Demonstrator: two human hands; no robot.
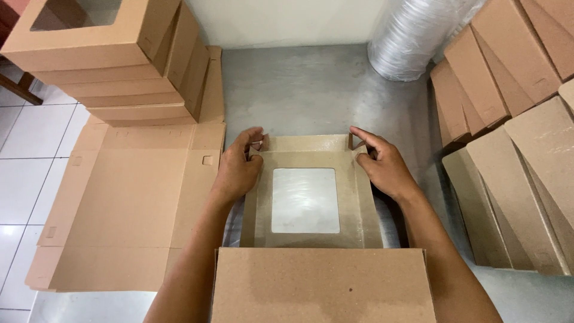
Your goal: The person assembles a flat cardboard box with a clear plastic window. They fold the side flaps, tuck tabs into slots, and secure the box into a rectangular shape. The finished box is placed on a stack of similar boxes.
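At the middle of the grey metal surface [317, 90], close to its near edge, lay a brown cardboard lid with a clear window [305, 200], its walls partly raised. The left hand [238, 169] pinched the small tab at the lid's far left corner between thumb and fingers, and the right hand [382, 165] gripped the matching tab at the far right corner; both hands were closed on cardboard. The step in hand looked like folding the far wall and locking its corner tabs. The next move would likely call for pressing each tab inward behind the side wall while keeping the far wall upright, with even pressure so the thin board does not crease. A stack of flat unfolded blanks [128, 203] lay along the left edge, finished window boxes [113, 54] stood at the far left corner, folded pieces [514, 149] leaned along the right edge, and a roll of clear film [412, 36] sat at the far edge.
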